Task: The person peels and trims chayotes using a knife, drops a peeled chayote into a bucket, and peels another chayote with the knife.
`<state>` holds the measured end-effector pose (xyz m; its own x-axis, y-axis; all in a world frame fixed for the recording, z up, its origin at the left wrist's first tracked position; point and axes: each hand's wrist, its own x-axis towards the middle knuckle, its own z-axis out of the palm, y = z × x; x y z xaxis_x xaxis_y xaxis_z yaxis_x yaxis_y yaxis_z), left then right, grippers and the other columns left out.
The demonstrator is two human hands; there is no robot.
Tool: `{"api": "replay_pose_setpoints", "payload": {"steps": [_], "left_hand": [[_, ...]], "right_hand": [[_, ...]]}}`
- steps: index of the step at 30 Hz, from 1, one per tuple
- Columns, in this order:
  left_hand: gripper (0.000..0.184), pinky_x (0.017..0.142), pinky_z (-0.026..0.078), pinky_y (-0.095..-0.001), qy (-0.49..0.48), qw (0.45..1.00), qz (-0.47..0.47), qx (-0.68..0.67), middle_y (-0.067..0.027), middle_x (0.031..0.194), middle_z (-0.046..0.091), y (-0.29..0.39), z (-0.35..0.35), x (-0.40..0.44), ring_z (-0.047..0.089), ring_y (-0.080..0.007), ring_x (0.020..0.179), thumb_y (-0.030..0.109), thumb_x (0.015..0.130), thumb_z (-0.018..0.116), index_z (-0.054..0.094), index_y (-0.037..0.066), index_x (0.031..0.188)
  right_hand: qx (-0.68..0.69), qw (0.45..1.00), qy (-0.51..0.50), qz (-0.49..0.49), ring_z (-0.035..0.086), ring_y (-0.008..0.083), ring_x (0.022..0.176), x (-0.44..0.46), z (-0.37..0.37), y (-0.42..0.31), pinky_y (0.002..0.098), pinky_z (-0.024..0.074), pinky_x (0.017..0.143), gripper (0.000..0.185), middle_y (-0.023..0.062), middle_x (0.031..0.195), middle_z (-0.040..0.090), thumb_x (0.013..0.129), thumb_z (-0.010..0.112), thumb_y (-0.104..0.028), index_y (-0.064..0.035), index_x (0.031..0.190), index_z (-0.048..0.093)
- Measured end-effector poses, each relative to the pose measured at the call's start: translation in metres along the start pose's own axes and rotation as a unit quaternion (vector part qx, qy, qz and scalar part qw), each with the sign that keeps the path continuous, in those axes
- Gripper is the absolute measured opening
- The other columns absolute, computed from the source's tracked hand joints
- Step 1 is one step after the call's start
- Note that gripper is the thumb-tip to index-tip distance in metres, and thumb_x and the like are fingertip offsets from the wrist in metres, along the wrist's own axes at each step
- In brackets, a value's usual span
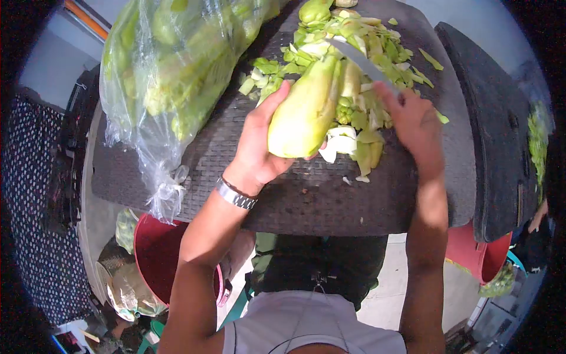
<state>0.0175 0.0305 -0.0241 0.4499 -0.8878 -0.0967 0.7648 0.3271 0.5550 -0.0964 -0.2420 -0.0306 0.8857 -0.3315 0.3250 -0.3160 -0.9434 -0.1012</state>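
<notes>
A pale green, pear-shaped vegetable [300, 118] rests in my left hand [257, 144], its narrow end pointing away from me. My fingers wrap round its underside, and the thumb lies along its left side. In my right hand [415, 124] is a knife [359, 61], held by the handle with its blade pointing up and left over the vegetable's far end. Green and whitish peelings and cut pieces [377, 44] lie heaped on the dark woven tabletop [306, 206] beyond and between my hands. Another whole green vegetable [315, 10] sits at the far side of the heap.
A clear plastic bag of green vegetables [171, 71] lies on the table's left, its knotted end towards me. Below the table edge are a red container [156, 253] at left and another red container [486, 253] at right. A dark chair back [489, 130] stands on the right.
</notes>
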Motion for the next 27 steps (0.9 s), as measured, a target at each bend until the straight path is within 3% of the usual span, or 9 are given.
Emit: {"api": "replay_pose_setpoints", "payload": {"steps": [2, 4, 7, 9, 12, 13, 16, 17, 27], "left_hand": [[0.056, 0.066, 0.054, -0.0406, 0.048, 0.999, 0.007, 0.011, -0.0139, 0.115, 0.07, 0.003, 0.01, 0.001, 0.069, -0.0328, 0.089, 0.051, 0.107, 0.041, 0.058, 0.004, 0.133], [0.055, 0.069, 0.055, -0.0406, 0.118, 0.992, 0.03, 0.024, -0.0123, 0.115, 0.07, 0.001, 0.015, 0.002, 0.07, -0.0297, 0.092, 0.05, 0.107, 0.041, 0.058, 0.006, 0.133], [0.052, 0.076, 0.057, -0.0405, 0.205, 0.974, 0.068, 0.075, -0.0104, 0.117, 0.07, -0.002, 0.014, 0.008, 0.07, -0.0256, 0.097, 0.049, 0.107, 0.041, 0.058, 0.008, 0.134], [0.05, 0.082, 0.058, -0.0405, 0.207, 0.968, 0.079, 0.122, -0.0098, 0.119, 0.07, -0.002, 0.006, 0.008, 0.07, -0.0238, 0.102, 0.047, 0.107, 0.042, 0.058, 0.009, 0.134], [0.049, 0.093, 0.055, -0.0388, 0.249, 0.961, 0.111, 0.045, -0.0111, 0.122, 0.068, -0.006, 0.012, 0.002, 0.069, -0.0234, 0.106, 0.044, 0.105, 0.049, 0.059, 0.005, 0.132], [0.047, 0.095, 0.054, -0.0449, 0.157, 0.982, 0.098, -0.046, -0.0108, 0.124, 0.069, -0.002, 0.0, 0.003, 0.069, -0.0275, 0.106, 0.043, 0.106, 0.043, 0.058, 0.008, 0.135], [0.049, 0.098, 0.054, -0.0475, 0.064, 0.985, 0.034, -0.159, -0.0135, 0.121, 0.07, 0.0, -0.008, 0.003, 0.07, -0.0304, 0.105, 0.044, 0.107, 0.042, 0.058, 0.007, 0.135], [0.051, 0.097, 0.054, -0.0461, 0.07, 0.986, 0.043, -0.145, -0.0138, 0.12, 0.07, -0.001, -0.009, 0.004, 0.069, -0.0298, 0.105, 0.046, 0.107, 0.042, 0.058, 0.006, 0.134], [0.053, 0.091, 0.056, -0.0404, 0.039, 0.992, 0.067, -0.098, -0.0128, 0.113, 0.071, -0.005, -0.012, 0.008, 0.07, -0.026, 0.101, 0.051, 0.107, 0.043, 0.06, 0.006, 0.128]], "right_hand": [[-0.005, 0.997, 0.029, 0.065, 0.071, 0.0392, 0.075, 0.004, -0.003, 0.011, 0.0497, 0.054, 0.07, 0.066, 0.02, 0.074, 0.067, 0.088, 0.064, -0.068, -0.0038, 0.102, 0.071], [0.122, 0.967, 0.002, 0.222, 0.071, 0.0417, 0.079, 0.015, -0.031, -0.015, 0.0502, 0.0542, 0.071, 0.065, 0.0231, 0.077, 0.068, 0.09, 0.064, -0.066, -0.0021, 0.1, 0.07], [0.201, 0.959, -0.001, 0.201, 0.071, 0.0435, 0.082, 0.007, -0.034, -0.032, 0.0497, 0.0544, 0.073, 0.065, 0.0243, 0.08, 0.069, 0.091, 0.064, -0.065, 0.0, 0.099, 0.069], [0.256, 0.959, -0.045, 0.112, 0.071, 0.0405, 0.077, -0.001, -0.039, -0.055, 0.0485, 0.0549, 0.07, 0.064, 0.022, 0.077, 0.069, 0.088, 0.068, -0.064, 0.0001, 0.093, 0.067], [0.324, 0.941, -0.094, -0.018, 0.07, 0.0353, 0.067, -0.02, -0.038, -0.089, 0.0469, 0.0547, 0.064, 0.063, 0.0156, 0.071, 0.068, 0.083, 0.075, -0.064, -0.0017, 0.084, 0.061], [0.343, 0.931, -0.108, -0.059, 0.07, 0.0335, 0.063, -0.025, -0.035, -0.095, 0.0464, 0.0545, 0.062, 0.063, 0.013, 0.069, 0.068, 0.08, 0.077, -0.063, -0.0026, 0.081, 0.059], [0.302, 0.941, -0.103, -0.113, 0.067, 0.0288, 0.054, -0.03, -0.031, -0.101, 0.0448, 0.0535, 0.056, 0.062, 0.0055, 0.063, 0.064, 0.075, 0.082, -0.062, -0.0062, 0.078, 0.055], [0.308, 0.938, -0.069, -0.144, 0.061, 0.0237, 0.048, -0.032, -0.026, -0.101, 0.0386, 0.0485, 0.049, 0.057, 0.0027, 0.059, 0.06, 0.073, 0.088, -0.05, -0.0064, 0.079, 0.052], [0.269, 0.944, -0.023, -0.188, 0.061, 0.0206, 0.047, -0.037, -0.021, -0.111, 0.0386, 0.0482, 0.048, 0.063, -0.0032, 0.058, 0.057, 0.072, 0.084, -0.062, -0.0091, 0.085, 0.052]]}}
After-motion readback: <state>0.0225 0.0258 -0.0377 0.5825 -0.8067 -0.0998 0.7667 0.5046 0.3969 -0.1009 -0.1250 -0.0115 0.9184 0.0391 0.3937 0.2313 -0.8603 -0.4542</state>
